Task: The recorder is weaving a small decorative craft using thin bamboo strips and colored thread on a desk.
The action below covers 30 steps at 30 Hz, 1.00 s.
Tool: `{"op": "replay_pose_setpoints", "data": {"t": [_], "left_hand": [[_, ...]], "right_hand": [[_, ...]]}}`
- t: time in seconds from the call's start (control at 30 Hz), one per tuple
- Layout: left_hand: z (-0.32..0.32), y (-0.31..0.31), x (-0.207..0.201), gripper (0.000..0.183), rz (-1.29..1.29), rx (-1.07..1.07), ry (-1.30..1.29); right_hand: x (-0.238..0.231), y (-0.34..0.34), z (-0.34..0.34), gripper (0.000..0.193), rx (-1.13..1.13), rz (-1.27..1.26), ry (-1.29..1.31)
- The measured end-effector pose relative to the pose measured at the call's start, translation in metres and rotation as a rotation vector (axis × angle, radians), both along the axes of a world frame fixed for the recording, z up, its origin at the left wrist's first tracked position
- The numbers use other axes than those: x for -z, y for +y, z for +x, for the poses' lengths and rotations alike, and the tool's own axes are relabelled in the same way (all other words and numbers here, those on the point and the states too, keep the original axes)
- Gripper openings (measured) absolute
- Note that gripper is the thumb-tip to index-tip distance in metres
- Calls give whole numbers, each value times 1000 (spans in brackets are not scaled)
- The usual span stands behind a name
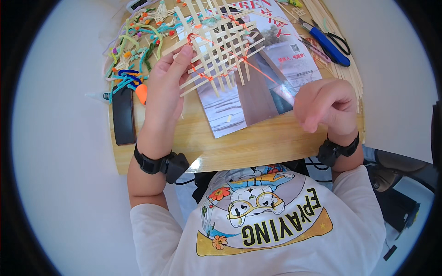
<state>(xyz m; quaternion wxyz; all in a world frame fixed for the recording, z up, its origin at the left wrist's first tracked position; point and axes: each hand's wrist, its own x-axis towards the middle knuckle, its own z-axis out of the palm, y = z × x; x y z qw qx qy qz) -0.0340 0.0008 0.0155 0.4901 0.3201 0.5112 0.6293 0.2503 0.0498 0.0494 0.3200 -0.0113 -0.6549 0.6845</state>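
My left hand (171,76) pinches the left edge of a woven lattice of pale bamboo strips (225,49), its thumb on top. Orange yarn (210,78) winds through the lattice in a rough ring, and some light green yarn shows near its upper side. From the lattice's right part a length of orange yarn (263,73) runs taut down to my right hand (327,106). That hand is closed, its fingers curled inward; the yarn's end is hidden in it. A magazine (251,103) with a photo cover lies on the table beneath the lattice.
Colourful pipe cleaners and beads (138,43) crowd the table's far left. A dark case (123,115), an orange cap-like piece (141,94) and a white glue bottle (97,96) lie below them. Blue-handled pliers (329,46), black scissors (340,42) and long bamboo strips (352,83) lie right.
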Motion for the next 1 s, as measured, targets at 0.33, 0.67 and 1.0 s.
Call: {"op": "replay_pose_setpoints", "data": {"t": [0.33,0.67,1.0], "left_hand": [[12,-9,-7,32,84,41,87],[20,-16,-7,31,147,93,114],[32,-23,-7,31,177,106,126]], "right_hand": [[-3,-10,-17,11,519,122,-435],[-11,2,-66,11,554,343,-174],[18,-10,-84,10,592,-84,-120]]}}
